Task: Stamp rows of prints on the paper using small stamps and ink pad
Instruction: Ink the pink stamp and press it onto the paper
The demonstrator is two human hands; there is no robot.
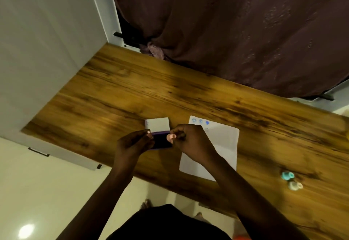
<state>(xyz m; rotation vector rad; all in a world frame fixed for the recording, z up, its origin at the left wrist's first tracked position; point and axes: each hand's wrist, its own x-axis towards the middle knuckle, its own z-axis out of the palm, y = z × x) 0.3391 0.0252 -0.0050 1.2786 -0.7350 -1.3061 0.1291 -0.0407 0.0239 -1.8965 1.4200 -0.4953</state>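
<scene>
Right hand (188,142) pinches pink stamp (171,137) at ink pad (162,142); left hand (132,143) grips pad edge.

The table (188,92) is wood-grained with a soft sheen; the paper (222,145) is smooth, matt white; the curtain (226,22) is dull, crinkled cloth; the floor (56,192) is glossy, showing bright glare; the small stamps (288,175) look plastic

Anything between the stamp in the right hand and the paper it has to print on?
Nothing visible. The right hand pinches the stamp over the ink pad, which the left hand holds; the paper lies just beside it, crossed only by the right forearm.
</scene>
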